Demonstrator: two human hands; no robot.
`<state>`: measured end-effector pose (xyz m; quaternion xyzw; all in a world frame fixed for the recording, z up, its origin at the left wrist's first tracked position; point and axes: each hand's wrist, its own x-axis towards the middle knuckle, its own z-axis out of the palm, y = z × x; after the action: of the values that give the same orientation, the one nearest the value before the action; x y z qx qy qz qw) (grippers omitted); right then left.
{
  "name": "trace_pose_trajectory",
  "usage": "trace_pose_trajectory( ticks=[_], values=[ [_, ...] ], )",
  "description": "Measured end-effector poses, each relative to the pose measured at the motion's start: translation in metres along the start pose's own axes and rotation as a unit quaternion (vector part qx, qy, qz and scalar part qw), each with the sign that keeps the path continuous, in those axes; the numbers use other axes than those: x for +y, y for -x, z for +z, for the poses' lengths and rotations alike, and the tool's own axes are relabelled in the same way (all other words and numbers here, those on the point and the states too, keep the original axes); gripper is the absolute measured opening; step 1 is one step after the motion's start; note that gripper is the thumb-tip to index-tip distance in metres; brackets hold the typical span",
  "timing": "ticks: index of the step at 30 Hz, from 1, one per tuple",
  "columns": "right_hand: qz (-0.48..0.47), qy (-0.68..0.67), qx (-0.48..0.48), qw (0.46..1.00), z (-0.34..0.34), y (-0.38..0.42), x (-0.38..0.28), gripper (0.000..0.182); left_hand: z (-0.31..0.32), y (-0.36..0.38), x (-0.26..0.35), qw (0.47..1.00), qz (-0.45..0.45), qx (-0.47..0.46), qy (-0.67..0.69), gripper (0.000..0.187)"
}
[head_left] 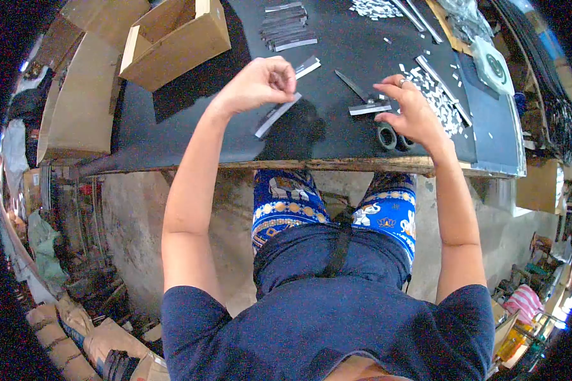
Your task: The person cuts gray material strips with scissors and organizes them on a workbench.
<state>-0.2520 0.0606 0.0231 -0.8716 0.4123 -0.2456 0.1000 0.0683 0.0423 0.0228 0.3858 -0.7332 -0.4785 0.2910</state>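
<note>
My left hand is raised over the table with its fingers curled and the thumb pressed in. Whether anything small is pinched there I cannot make out. A dark strip with a white edge runs diagonally below, its upper end meeting the thumb tip. Behind the fingers shows another such strip. My right hand, wearing a ring, has thumb and fingers apart around the end of a third strip. That strip lies by the scissors, whose black handles are partly under my right hand.
Small white pieces lie scattered at the right, with a long strip across them. A stack of dark strips lies at the back. Left stands an open cardboard box. A clear plastic package sits far right. The table edge is near my legs.
</note>
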Motion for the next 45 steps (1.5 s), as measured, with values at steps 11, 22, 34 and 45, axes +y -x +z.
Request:
trace_pose_trajectory(
  ticks=[11,22,34,45],
  values=[
    [0.081,-0.313,0.049,0.945,0.039,-0.023,-0.057,0.016,0.049,-0.007,0.040,0.997,0.056,0.026,-0.051,0.088],
    [0.103,-0.344,0.058,0.931,0.041,-0.018,-0.058,0.022,0.050,0.007,0.020,0.988,0.070,0.027,-0.133,0.049],
    [0.111,-0.342,0.062,0.931,0.056,0.012,-0.033,0.019,0.089,0.057,-0.005,0.931,0.054,0.307,-0.189,0.017],
    [-0.003,-0.122,0.122,0.985,0.061,0.021,-0.039,0.017,0.097,0.062,-0.021,0.905,0.148,0.287,-0.276,0.017]
  ],
)
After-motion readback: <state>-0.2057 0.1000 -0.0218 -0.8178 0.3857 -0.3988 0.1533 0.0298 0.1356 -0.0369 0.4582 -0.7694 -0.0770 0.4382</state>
